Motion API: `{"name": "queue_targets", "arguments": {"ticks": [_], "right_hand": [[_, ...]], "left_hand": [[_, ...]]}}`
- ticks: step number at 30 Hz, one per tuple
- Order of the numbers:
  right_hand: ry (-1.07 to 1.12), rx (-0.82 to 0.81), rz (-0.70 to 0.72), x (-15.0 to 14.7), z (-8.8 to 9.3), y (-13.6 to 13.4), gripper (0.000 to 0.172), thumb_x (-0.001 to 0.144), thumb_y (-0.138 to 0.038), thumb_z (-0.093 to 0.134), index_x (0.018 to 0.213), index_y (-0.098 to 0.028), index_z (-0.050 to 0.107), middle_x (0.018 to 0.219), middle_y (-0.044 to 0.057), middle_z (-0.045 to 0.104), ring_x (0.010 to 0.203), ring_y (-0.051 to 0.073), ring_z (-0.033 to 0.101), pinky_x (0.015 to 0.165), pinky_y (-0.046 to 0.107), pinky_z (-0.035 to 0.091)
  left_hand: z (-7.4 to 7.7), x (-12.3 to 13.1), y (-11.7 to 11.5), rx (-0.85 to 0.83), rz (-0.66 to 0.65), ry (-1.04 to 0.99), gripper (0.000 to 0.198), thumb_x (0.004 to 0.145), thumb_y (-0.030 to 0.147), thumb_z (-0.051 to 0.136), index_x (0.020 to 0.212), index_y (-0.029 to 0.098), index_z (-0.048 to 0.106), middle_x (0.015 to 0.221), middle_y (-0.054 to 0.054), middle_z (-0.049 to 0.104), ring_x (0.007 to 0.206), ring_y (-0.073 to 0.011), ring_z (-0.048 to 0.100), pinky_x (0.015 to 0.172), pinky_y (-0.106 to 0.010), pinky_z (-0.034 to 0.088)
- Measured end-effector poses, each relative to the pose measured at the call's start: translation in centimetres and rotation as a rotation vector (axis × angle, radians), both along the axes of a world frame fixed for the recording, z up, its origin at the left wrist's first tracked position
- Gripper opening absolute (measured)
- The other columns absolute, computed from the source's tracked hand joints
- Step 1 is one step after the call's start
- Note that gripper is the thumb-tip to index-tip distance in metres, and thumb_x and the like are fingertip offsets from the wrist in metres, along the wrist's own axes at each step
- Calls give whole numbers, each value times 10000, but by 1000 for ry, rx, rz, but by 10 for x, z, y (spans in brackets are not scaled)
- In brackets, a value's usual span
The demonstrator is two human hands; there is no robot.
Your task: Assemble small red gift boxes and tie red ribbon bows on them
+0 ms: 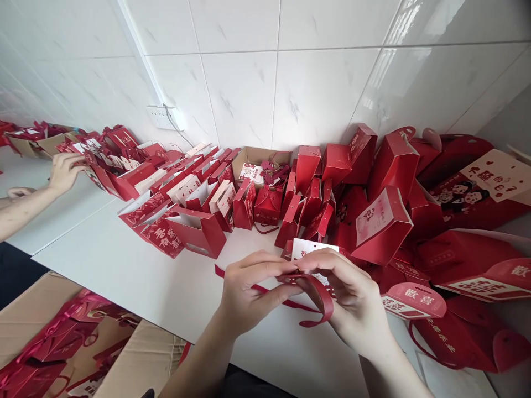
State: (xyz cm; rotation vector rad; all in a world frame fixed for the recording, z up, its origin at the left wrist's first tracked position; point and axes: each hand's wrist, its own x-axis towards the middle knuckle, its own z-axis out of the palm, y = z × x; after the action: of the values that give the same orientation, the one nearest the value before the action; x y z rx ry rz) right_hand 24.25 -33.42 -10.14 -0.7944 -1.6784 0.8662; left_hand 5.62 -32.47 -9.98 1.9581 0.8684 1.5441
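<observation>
My left hand (251,290) and my right hand (354,296) meet over the table's front part, fingertips pinched together. Between them is a red strap (326,304), its loose end curling down under my right fingers. A tiny gold-coloured spot shows where the fingertips meet. Just behind them a white printed panel (305,247) with dark red characters stands partly covered by my fingers; I cannot tell whether the strap is joined to it. A dark red ribbon (265,289) runs beneath my left hand across the white tabletop (166,293).
Rows of open red gift boxes (199,226) line the wall. A cardboard box (255,155) holds cards and ribbons. More red boxes (385,221) crowd the right. A co-worker's hand (66,171) touches boxes at left. A carton (143,354) with finished-looking red boxes sits lower left.
</observation>
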Motion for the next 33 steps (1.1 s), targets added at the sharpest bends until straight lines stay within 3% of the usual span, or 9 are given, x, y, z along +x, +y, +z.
{"name": "queue_targets", "arguments": {"ticks": [7,13,19,24,28,33], "right_hand": [[119,-74,86,1,4,0,282,890,-118,680,1088,-318,706,967,26,688,861,163,658,743,279,562],[141,-70,161,7,9,1,250,951,-195,615,1147,-305,724,994,62,717,835,184,694,739,328,596],[136,-70,110,5,12,3,164,944,-207,630,1041,-270,747,928,57,718,823,182,686,703,317,595],[127,-76,39,2,9,3,122,916,-175,660,997,-243,720,961,60,708,876,186,690,761,322,590],[133,-89,-24,4,7,3,76,908,-160,657,931,-224,690,858,37,686,773,160,669,689,285,572],[114,-97,-29,1,7,4,85,896,-192,686,977,-219,692,912,48,711,822,167,691,725,288,592]], "left_hand": [[1,4,-1,-24,-30,-49,271,786,115,759,1002,273,807,857,-50,787,722,-190,723,661,-285,597],[-2,5,-3,-253,-96,-125,182,877,224,687,996,279,812,825,-59,766,736,-201,708,641,-296,585],[-2,12,-3,-334,-103,-204,171,870,291,705,1002,288,814,880,-74,757,776,-203,701,696,-316,604],[-7,14,-3,-353,-85,-231,201,875,236,700,1021,325,806,947,-57,749,849,-190,700,730,-283,589],[-12,6,-4,-318,-14,-352,123,872,302,707,926,285,816,827,-45,732,710,-154,656,608,-243,543],[-15,5,-2,-442,37,-457,179,844,391,729,832,228,802,672,-29,660,589,-129,591,542,-235,496]]}}
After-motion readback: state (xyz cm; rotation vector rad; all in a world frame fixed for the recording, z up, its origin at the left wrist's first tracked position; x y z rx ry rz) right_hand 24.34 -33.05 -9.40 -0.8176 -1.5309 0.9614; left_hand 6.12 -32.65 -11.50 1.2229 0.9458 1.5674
